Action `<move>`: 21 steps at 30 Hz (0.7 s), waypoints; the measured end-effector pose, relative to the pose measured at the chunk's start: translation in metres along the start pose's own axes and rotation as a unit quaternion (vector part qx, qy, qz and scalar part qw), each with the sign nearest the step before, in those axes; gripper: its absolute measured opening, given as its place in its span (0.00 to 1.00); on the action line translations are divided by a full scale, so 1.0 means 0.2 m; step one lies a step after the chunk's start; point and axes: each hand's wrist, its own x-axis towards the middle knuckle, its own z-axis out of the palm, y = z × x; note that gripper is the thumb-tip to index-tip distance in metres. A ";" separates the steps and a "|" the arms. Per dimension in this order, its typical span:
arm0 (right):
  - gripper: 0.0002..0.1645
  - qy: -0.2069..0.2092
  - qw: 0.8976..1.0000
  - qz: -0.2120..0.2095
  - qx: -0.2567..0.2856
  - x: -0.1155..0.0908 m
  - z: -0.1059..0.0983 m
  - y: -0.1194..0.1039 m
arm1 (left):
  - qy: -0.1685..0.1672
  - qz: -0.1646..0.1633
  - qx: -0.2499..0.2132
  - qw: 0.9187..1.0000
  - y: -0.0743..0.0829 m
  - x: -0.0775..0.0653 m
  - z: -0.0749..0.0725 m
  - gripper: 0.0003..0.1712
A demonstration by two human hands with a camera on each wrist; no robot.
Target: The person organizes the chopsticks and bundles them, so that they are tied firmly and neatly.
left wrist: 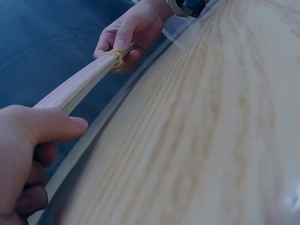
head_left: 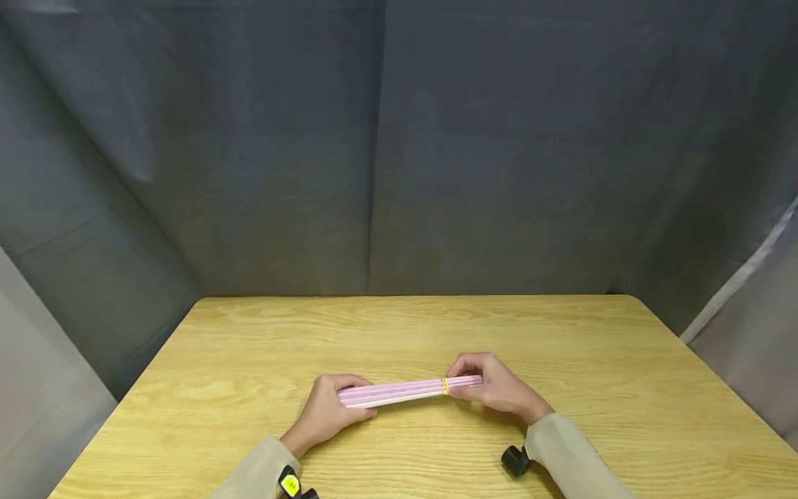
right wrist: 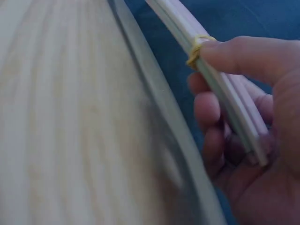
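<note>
A bundle of long, thin pink and white sticks (head_left: 399,392) is held slightly tilted over the table, its right end higher in the head view. My left hand (head_left: 329,409) grips the left end between thumb and fingers. Near the other end a yellow rubber band (head_left: 445,387) is wound round the sticks. Thumb and fingers of my right hand (head_left: 497,385) pinch the bundle there, the thumb tip right at the band (right wrist: 196,51) in the right wrist view. The stick ends (right wrist: 255,157) on that side reach back toward the right palm. The left tips are hidden in the left hand.
A wood-grain table (head_left: 249,346) with rounded far corners lies under both hands. Dark grey curtains (head_left: 374,152) hang behind it and at the sides. Each sleeved wrist carries a small black device (head_left: 515,460).
</note>
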 end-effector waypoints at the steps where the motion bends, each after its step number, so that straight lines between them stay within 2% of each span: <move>1: 0.07 -0.006 1.000 0.004 -0.008 0.01 0.00 -0.01 | 0.001 0.000 0.002 1.000 0.00 0.00 0.00 0.19; 7: 0.05 -0.027 0.998 0.001 -0.065 0.01 -0.02 -0.08 | -0.003 -0.004 -0.022 1.000 0.02 -0.01 0.01 0.19; 16: 0.05 -0.039 0.995 0.005 -0.093 -0.02 -0.04 -0.12 | -0.010 -0.002 -0.031 0.999 0.04 -0.01 0.03 0.19; 21: 0.06 -0.038 0.993 -0.002 -0.110 -0.01 -0.01 -0.13 | -0.004 0.008 -0.029 1.000 0.04 -0.01 0.04 0.19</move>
